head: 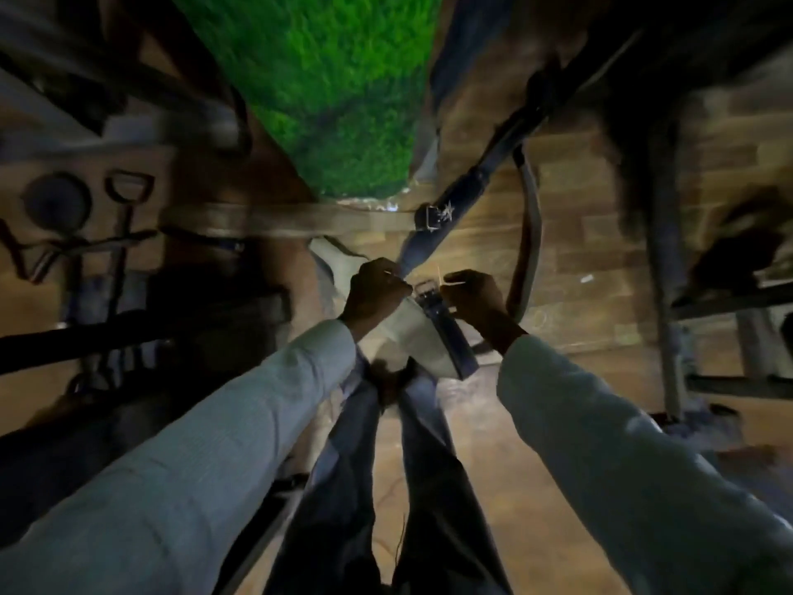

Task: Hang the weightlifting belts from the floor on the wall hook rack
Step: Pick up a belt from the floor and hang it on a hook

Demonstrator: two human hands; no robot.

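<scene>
I look down at a dim, blurred scene. My left hand (372, 289) and my right hand (474, 296) both grip a weightlifting belt (429, 332), dark on its outer face and pale on its inner face, with a metal buckle (425, 289) between the hands. A second dark belt (450, 212) with a buckle and a star mark hangs on the wall just above my hands. A third belt (525, 251) hangs as a curved loop to the right. The hook rack itself is hard to make out.
A green turf-covered panel (334, 88) rises at top centre above a wooden ledge (274, 219). Cable handles and straps (124, 199) hang at left. Dark machine frames (661, 259) stand at right. My legs (386, 487) and the brown floor are below.
</scene>
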